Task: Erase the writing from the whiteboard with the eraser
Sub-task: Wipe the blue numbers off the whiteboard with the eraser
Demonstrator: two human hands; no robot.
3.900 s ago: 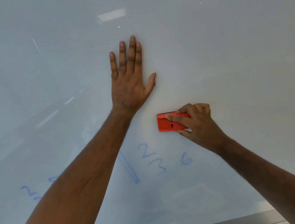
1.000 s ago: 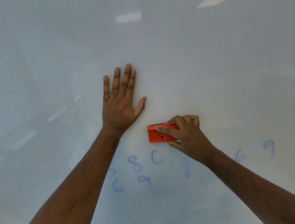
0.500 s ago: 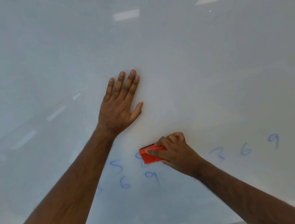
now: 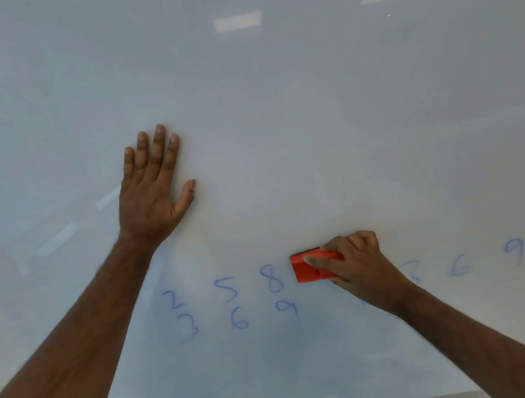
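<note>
At about 5 o'clock from the flat, open left hand braced on the whiteboard, the right hand grasps the red eraser. Judged best: press flat, sweep toward 9 o'clock over the blue digits, overlap rows, then return toward 3 o'clock.

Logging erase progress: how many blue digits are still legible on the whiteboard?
8: 2, 5, 8; beneath, 3, 6, 9; far right, 6, 9. The right hand half-hides another.
</note>
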